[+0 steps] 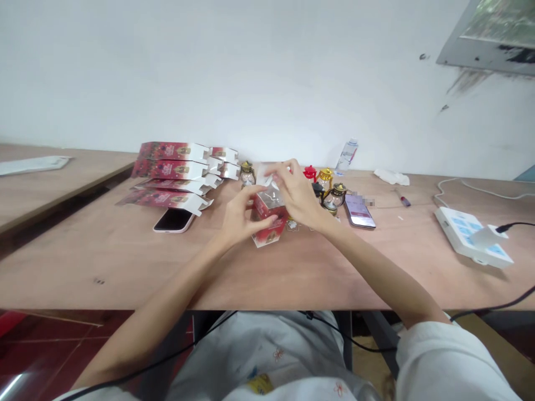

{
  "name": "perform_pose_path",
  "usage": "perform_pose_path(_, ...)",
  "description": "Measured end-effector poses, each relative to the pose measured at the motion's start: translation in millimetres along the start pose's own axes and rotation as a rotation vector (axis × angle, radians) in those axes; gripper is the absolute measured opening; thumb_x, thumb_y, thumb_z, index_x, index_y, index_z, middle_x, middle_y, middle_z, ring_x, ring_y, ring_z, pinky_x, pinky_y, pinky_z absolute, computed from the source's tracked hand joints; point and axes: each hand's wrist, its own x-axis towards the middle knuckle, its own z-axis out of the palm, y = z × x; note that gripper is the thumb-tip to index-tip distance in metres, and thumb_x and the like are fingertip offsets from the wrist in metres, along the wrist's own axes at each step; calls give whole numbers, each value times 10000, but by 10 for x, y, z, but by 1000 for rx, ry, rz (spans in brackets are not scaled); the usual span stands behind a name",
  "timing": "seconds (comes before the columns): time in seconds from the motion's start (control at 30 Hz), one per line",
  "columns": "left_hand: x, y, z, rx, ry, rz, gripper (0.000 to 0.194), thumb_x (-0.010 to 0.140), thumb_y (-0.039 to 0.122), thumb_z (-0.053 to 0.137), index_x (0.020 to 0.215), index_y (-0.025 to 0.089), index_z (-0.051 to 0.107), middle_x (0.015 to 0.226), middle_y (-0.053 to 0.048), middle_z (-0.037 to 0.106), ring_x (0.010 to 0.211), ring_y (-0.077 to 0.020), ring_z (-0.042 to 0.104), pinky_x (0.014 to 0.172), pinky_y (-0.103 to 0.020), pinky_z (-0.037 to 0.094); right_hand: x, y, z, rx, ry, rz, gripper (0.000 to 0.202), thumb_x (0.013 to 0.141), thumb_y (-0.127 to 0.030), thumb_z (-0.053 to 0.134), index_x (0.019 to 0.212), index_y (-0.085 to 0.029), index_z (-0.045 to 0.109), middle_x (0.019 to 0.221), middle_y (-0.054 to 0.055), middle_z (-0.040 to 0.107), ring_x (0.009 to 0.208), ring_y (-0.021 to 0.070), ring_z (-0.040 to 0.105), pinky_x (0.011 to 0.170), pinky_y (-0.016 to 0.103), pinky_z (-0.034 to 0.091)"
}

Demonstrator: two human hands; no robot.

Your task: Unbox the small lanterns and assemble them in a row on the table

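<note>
A small red printed box [268,229] stands upright on the wooden table, its top flaps raised and something clear showing at its opening. My left hand [242,216] grips the box from the left side, thumb across its front. At the top, my right hand [297,192] has its fingers closed on the white flap [264,174]. Just right of the hands are small lanterns: a red one [310,173], a gold one [325,179] and a black and gold one [335,196]. Another lantern [247,174] stands behind my left hand.
Flattened red and white boxes [173,169] lie stacked at the left, partly over a phone [173,220]. To the right are a lit phone [360,211], a clear bottle [346,156], a tissue [392,177], a screwdriver [404,200] and a white power strip [472,236] with cables.
</note>
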Motion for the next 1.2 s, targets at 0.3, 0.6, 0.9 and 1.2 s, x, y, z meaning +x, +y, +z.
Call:
perform_pose_path(0.3,-32,-78,14,9,-41,47,562,689,356,737,1194,245,518,1095,-46,591,846,-140,619,695,-269,573,79,98,-121,134,-150,-31,113,864,-286,508,965,-244,535,1025,51,570,998,211,535,881,392,461)
perform_pose_path(0.6,-18,-54,-7,117,-159,94,397,789,347,652,1160,261,542,1230,-86,442,1102,-229,532,807,-376,557,151,46,-159,204,-87,42,223,742,-306,644,911,-218,530,972,31,649,947,193,586,827,349,449)
perform_pose_path(0.9,60,-19,-38,102,-170,125,213,773,306,653,951,218,575,1261,-100,414,1162,-268,481,828,-427,562,123,4,-27,183,41,103,142,759,-246,623,862,-223,528,933,15,647,902,184,590,831,358,442)
perform_pose_path(1.2,68,-36,-59,67,-137,101,104,749,244,650,815,196,586,1230,-74,441,1072,-243,544,845,-461,544,51,-1,46,62,81,0,109,793,-238,613,887,-234,557,955,24,620,901,196,568,826,363,446)
